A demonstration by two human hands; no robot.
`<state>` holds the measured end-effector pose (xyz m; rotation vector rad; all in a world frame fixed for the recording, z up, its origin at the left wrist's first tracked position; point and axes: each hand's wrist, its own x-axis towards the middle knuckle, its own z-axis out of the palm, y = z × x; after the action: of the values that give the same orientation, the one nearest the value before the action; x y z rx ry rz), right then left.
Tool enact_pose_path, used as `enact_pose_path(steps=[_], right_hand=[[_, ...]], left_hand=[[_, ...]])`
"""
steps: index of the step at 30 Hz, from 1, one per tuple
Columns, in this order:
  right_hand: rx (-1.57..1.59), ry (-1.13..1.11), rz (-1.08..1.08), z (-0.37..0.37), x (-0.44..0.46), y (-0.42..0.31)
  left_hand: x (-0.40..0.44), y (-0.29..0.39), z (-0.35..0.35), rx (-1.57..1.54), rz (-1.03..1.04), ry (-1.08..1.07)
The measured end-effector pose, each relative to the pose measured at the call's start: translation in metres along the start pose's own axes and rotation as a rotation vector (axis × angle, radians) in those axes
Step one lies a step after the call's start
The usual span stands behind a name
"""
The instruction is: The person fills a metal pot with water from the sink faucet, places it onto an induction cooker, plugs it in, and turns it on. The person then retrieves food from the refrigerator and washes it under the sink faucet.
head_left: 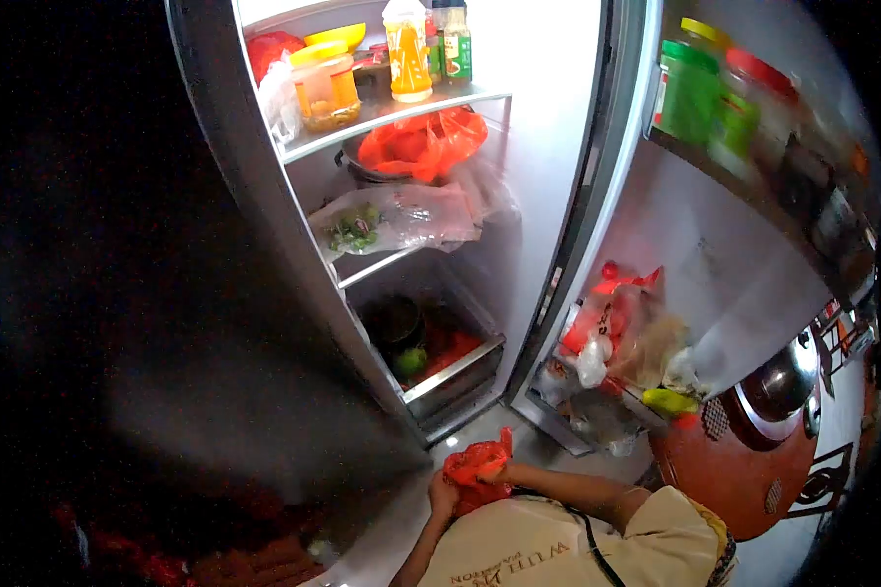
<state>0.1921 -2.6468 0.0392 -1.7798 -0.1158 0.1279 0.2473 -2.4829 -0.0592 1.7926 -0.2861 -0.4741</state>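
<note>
A crumpled red plastic bag point(478, 464) is held close in front of my body, low in the view. My left hand point(444, 495) is closed on its left side. From the right, my right hand point(497, 474) grips the same bag, its fingers partly covered by the red plastic. What the bag contains is hidden. Beyond my hands stands the open fridge, with a bottom drawer point(456, 369) that holds a round green item point(411, 361) and a dark round pot-like thing.
The top shelf point(392, 117) carries an orange-labelled bottle point(409, 54) and a yellow-lidded tub point(326, 90). Below lie a red-orange bag point(426, 142) and a clear bag of greens point(362, 223). Jars point(688, 93) and bags point(607, 318) fill the door racks. A round brown table point(724, 489) stands at right.
</note>
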Motion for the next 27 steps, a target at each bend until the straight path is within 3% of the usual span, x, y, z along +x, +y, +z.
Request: enact_pose_path(steps=[6,8,12,14,17,18,20,23,27], right_hand=[[-0.164,0.075,-0.336,-0.015,0.022,0.035],[0.16,0.16,-0.257,-0.004,0.018,0.052],[-0.103,-0.012,0.071,-0.031,0.013,0.004],[-0.223,-0.068,0.184,-0.045,0.013,-0.028],[-0.409,-0.164,0.317,-0.06,0.023,-0.07],[-0.455,-0.191,0.348,-0.063,0.026,-0.077],[-0.469,-0.177,0.338,-0.064,0.026,-0.062],[-0.389,-0.05,0.203,-0.062,0.022,-0.03],[-0.434,-0.014,0.531,-0.068,0.027,-0.047]], left_hand=[[0.005,0.011,0.005,0.068,0.031,0.085],[0.005,-0.001,0.008,0.224,-0.02,0.064],[0.006,-0.025,0.014,0.193,-0.021,0.124],[0.009,-0.041,0.016,0.268,-0.175,0.193],[-0.003,0.049,-0.004,0.192,-0.296,0.188],[-0.003,0.036,-0.002,0.194,-0.297,0.189],[-0.003,0.003,0.005,-0.059,-0.331,0.246],[0.0,0.009,0.002,-0.334,-0.467,0.241],[-0.002,0.021,-0.008,-0.506,-0.446,0.238]])
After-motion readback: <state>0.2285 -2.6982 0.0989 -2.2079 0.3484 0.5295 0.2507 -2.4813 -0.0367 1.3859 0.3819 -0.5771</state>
